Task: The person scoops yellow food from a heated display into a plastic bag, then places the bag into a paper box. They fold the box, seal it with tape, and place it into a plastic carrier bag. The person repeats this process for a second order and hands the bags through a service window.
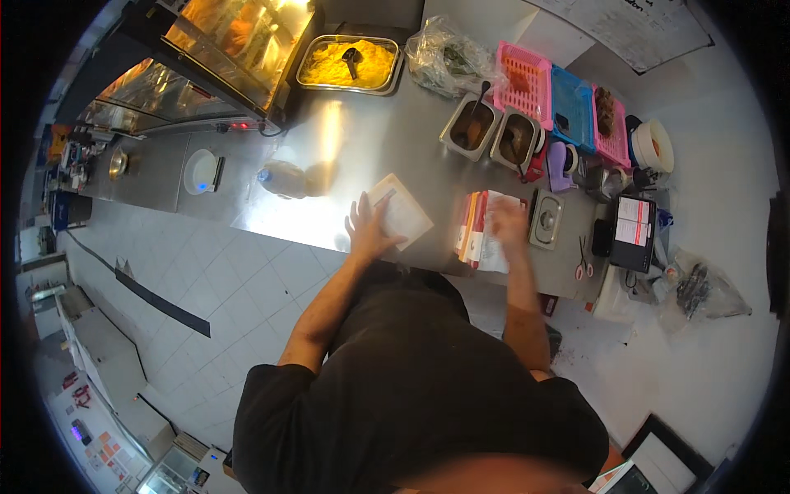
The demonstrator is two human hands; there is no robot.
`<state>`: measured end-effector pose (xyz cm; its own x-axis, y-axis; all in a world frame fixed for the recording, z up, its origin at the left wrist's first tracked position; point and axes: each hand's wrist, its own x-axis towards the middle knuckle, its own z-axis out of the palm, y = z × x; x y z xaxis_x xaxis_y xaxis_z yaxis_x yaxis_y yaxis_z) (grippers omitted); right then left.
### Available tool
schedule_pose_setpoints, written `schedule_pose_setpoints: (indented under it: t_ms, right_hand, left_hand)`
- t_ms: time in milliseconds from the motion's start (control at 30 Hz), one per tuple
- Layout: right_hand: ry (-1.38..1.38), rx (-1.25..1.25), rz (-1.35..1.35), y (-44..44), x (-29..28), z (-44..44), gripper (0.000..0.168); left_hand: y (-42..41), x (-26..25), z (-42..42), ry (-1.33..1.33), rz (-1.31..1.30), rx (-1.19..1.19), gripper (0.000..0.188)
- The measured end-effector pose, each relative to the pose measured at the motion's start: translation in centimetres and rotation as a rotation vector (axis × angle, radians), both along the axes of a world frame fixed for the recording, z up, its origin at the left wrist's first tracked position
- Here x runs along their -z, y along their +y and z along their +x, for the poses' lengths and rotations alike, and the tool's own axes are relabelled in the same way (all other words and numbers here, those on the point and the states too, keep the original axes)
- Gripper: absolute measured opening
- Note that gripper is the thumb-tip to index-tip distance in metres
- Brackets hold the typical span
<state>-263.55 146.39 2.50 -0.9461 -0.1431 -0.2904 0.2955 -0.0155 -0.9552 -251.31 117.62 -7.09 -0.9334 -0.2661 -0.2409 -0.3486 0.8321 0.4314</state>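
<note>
My left hand (369, 230) lies spread at the left edge of a flat, pale paper packet or sheet stack (400, 213) near the counter's front edge. Whether its fingers grip the packet cannot be told. Motion blurs my right hand (510, 225), which is over a stack of printed red, orange and white paper packaging (474, 231); its fingers cannot be made out. Right of that stack lies a small steel lid (547, 219). Behind it stand two steel containers of dark food, the left one (471, 128) and the right one (515, 141), each with a utensil.
A clear plastic bottle or bag with a blue cap (285, 179) lies left on the steel counter (382, 133). Farther back are a tray of yellow food (349, 63) and a heated display cabinet (247, 68). Scissors (583, 259), a tape dispenser (560, 167) and a tablet (634, 231) are at right.
</note>
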Motion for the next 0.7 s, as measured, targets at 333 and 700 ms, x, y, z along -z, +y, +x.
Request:
schedule_pose_setpoints:
  t_ms: [333, 700]
  right_hand:
    - [-0.213, -0.32, 0.849, -9.8, 10.6, 8.6, 0.049]
    - [0.781, -0.611, 0.846, -9.4, 21.8, 9.3, 0.03]
  left_hand:
    - [-0.8, -1.4, 0.0, 0.043, 0.06, 0.085, 0.112]
    - [-5.0, -2.0, -3.9, 0.139, -0.221, 0.311, 0.097]
